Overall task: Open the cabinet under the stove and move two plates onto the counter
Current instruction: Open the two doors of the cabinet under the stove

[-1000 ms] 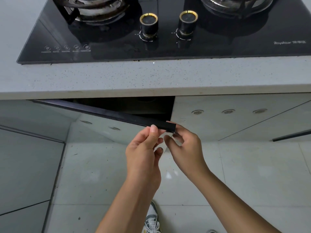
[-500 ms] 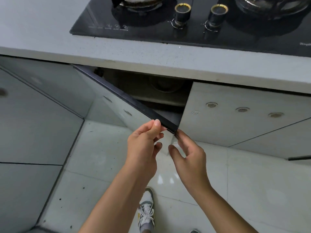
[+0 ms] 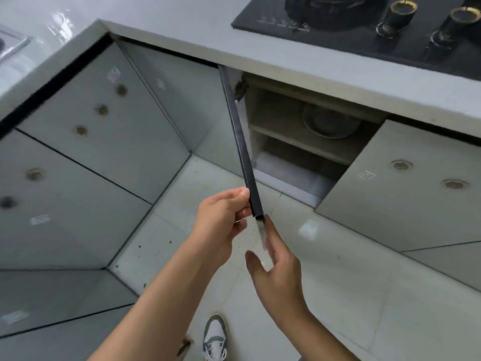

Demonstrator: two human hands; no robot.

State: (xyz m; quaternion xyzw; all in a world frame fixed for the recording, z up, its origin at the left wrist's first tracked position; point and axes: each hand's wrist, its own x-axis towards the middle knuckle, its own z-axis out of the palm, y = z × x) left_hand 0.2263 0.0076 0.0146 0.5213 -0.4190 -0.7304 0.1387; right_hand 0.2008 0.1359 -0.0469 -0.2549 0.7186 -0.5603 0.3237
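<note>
The cabinet door (image 3: 240,142) under the stove stands swung out edge-on toward me, its black top edge running down to my hands. My left hand (image 3: 221,217) pinches the free corner of that edge. Just below the door's corner, my right hand (image 3: 273,261) is open, fingers spread, its fingertips near the door's edge. Inside the open cabinet, pale round plates (image 3: 329,122) lie on the upper shelf (image 3: 286,138), partly in shadow. The grey counter (image 3: 286,61) runs above.
The black glass stove (image 3: 364,29) with two gold-topped knobs (image 3: 400,14) sits in the counter at top right. A shut grey door (image 3: 406,188) flanks the opening on the right; mirrored cabinet fronts (image 3: 91,157) stand at left. My shoe (image 3: 214,337) rests on the white tiled floor.
The door has swung much farther open, revealing the shelves and plates. My right hand has let go of the door corner and opened. The view has shifted left.
</note>
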